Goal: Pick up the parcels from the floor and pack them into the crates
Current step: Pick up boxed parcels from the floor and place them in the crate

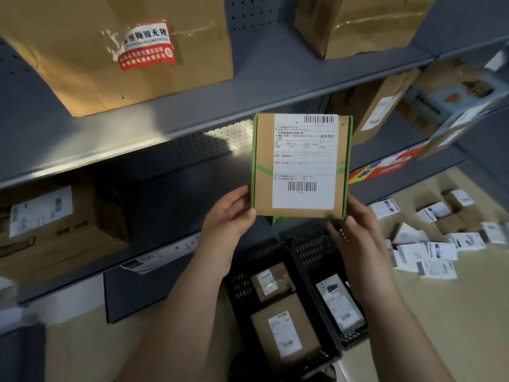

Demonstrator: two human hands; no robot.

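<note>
Held parcel: brown carton with green edges, kept upright, white label turned to the camera; raised in front of the shelving, above the crates.
Left hand: clasped on the held parcel's lower left corner; thumb laid on the front face, other fingers hidden behind the carton.
Right hand: clasped on the lower right corner; thumb set at the bottom edge, other fingers hidden behind.
Parcel vs fingers: only the two bottom corners are gripped; label and upper edge are left untouched.
Left crate: black mesh, on the floor by the shelving base; two brown labelled parcels are laid flat inside, one at the far end, one at the near end.
Right crate: black, just beside the left crate; one dark labelled parcel is lying toward its near end.
Floor parcels: small white-labelled ones, scattered on the floor right of the crates.
Cardboard box: large, with a torn red sticker, stood on the upper shelf.
</note>
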